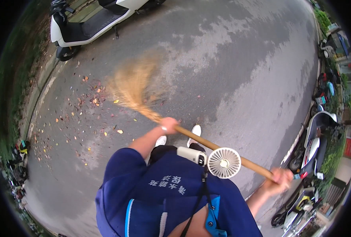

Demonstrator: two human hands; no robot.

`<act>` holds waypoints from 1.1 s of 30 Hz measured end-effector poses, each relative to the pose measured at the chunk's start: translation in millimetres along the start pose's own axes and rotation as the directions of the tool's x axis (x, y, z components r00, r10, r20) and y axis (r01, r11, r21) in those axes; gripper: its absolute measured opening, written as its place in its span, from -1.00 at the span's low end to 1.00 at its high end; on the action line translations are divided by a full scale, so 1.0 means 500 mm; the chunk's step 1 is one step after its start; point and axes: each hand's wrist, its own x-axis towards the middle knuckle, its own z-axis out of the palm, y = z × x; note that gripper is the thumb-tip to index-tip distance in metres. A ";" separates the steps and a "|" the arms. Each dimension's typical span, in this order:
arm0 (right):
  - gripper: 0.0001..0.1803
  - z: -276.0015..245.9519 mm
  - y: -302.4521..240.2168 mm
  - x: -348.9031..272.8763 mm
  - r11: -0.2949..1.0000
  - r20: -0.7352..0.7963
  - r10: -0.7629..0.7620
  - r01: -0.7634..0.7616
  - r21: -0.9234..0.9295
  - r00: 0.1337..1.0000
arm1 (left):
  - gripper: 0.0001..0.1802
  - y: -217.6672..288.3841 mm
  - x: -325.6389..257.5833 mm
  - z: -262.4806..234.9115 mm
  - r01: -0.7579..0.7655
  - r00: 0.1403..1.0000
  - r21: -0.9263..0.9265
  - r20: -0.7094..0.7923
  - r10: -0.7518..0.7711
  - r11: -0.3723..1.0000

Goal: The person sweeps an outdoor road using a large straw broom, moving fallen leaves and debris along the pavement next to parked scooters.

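I hold a straw broom in both hands. My left hand (169, 124) grips the wooden handle (201, 141) low, just above the bristles. My right hand (280, 178) grips the handle's upper end at the right. The tan bristles (134, 85) are motion-blurred over the asphalt ahead of my white shoes (195, 131). Small orange and brown fallen leaves (92, 100) lie scattered on the road to the left of the bristles.
A white scooter (86, 23) is parked at the top left by a kerb (39, 93) and grass verge. Several scooters (315, 138) stand along the right edge. A small white fan (223, 162) hangs from my neck over my blue shirt.
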 end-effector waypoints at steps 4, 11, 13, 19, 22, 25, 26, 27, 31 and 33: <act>-0.90 0.081 0.151 -0.193 0.949 0.054 0.314 -0.315 0.012 0.948 | -0.83 -0.251 -0.237 -0.061 0.310 0.950 0.032 0.025 -0.310 0.950; -0.69 -0.156 -0.305 -0.303 0.997 0.061 -0.013 0.008 0.080 0.998 | -0.77 0.065 -0.275 -0.064 -0.289 0.942 -0.026 -0.185 0.280 0.957; -0.74 -0.154 -0.481 -0.369 0.962 0.015 -0.271 0.271 0.020 0.962 | -0.70 0.210 -0.258 -0.101 -0.495 0.850 -0.074 -0.249 0.465 0.866; -0.76 0.142 -0.529 -0.506 0.666 -0.253 -0.739 0.619 -0.417 0.624 | -0.88 0.353 -0.218 -0.038 -0.595 0.799 -0.398 -0.203 0.565 0.699; -0.73 -0.031 -0.556 -0.511 0.753 0.080 -0.526 0.507 -0.419 0.847 | -0.83 0.275 -0.331 0.091 -0.517 0.856 -0.368 -0.210 0.472 0.773; -0.84 -0.068 -0.376 -0.569 0.913 -0.037 -0.345 0.326 -0.245 0.938 | -0.79 0.078 -0.506 0.214 -0.416 0.908 -0.274 -0.063 0.415 0.867; -0.86 -0.103 -0.295 -0.603 0.960 -0.075 -0.235 0.219 -0.175 0.969 | -0.77 -0.004 -0.575 0.246 -0.285 0.956 -0.199 0.019 0.294 0.938; -0.86 -0.143 -0.231 -0.666 0.955 -0.125 -0.182 0.145 -0.260 0.975 | -0.79 -0.034 -0.630 0.209 -0.161 0.969 -0.112 0.171 0.178 0.981; -0.83 -0.167 -0.194 -0.860 0.997 -0.169 0.071 -0.067 0.025 0.983 | -0.76 -0.135 -0.798 0.225 0.091 0.990 0.122 0.098 -0.103 0.988; -0.78 -0.277 -0.278 -0.970 0.977 -0.121 0.117 -0.093 0.191 0.986 | -0.70 -0.112 -0.860 0.301 -0.085 0.994 0.049 -0.067 0.088 0.995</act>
